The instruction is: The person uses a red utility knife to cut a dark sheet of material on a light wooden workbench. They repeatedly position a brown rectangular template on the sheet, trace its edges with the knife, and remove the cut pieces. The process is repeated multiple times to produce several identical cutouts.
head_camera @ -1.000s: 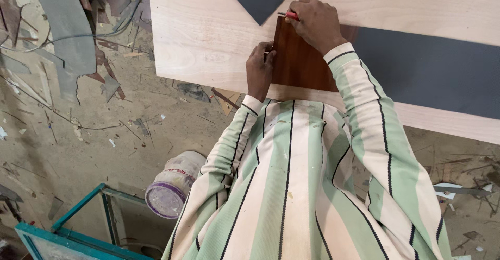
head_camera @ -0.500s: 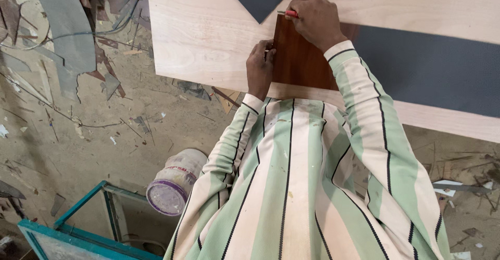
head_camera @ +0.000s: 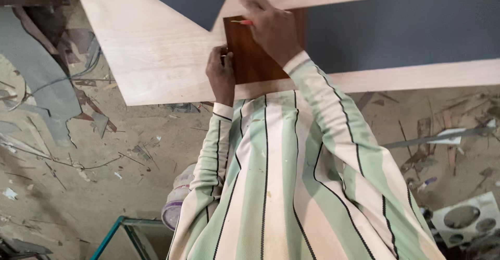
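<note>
A rectangular piece of dark reddish-brown veneer (head_camera: 255, 57), smooth and glossy, lies flat on a pale wood-grain panel (head_camera: 156, 52) with matte dark grey inlaid sections (head_camera: 396, 28). The left hand (head_camera: 221, 75) is curled closed at the veneer's left edge, pressing against it; whether it grips anything cannot be told. The right hand (head_camera: 271, 26) is closed around a thin red pencil (head_camera: 242, 22) at the veneer's far edge. Below, a dusty floor (head_camera: 78, 187) carries offcuts and a paint can (head_camera: 174, 200).

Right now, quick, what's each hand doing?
Left hand: closed on the edge of the brown wood piece.
Right hand: closed, holding a red pencil on it.
</note>
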Demonstrator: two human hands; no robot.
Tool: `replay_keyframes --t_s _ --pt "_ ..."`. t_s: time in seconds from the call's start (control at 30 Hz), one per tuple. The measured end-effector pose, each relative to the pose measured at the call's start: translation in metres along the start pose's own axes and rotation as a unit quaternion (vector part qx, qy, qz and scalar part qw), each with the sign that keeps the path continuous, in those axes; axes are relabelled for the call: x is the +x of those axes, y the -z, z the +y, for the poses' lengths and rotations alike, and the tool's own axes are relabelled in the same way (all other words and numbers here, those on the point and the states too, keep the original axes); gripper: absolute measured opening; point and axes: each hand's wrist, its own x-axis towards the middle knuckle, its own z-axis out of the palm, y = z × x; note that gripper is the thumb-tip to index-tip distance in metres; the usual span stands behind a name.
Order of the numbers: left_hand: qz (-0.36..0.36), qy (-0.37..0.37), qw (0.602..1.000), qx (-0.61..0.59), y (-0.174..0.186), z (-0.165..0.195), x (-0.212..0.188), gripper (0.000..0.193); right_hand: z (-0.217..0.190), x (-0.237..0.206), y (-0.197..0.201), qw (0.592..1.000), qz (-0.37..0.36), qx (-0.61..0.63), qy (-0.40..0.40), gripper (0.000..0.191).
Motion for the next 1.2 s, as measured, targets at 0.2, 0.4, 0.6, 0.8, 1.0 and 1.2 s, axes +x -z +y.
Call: replay_keyframes --t_s 0.2,0.4,0.6,0.8,1.0,1.2 --pt "-0.003 -0.007 0.999 -0.051 -0.003 -0.015 -0.006 0.011 0.036 -0.121 0.061 0.988 -0.022 -0.018 -0.153 0.032" --pt "-0.01 -0.016 0.999 -0.041 -0.004 -0.02 -0.007 0.014 0.035 -0.197 0.057 0.983 -0.096 -0.1 -0.118 0.049" --pt "-0.02 0.016 1.0 0.001 -0.008 -0.024 -0.008 0.015 0.032 -0.21 0.047 0.971 -0.136 -0.154 -0.119 0.054" --pt "-0.035 -0.011 0.999 0.04 -0.012 -0.032 -0.01 0.017 0.025 -0.207 0.044 0.955 -0.175 -0.204 -0.126 0.057" --pt "-0.022 -0.052 0.997 0.051 -0.014 -0.037 -0.012 0.017 0.025 -0.206 0.039 0.944 -0.193 -0.237 -0.124 0.05" --pt "-0.014 -0.058 0.995 0.075 -0.016 -0.037 -0.011 0.013 0.027 -0.212 0.033 0.951 -0.177 -0.225 -0.113 0.052"
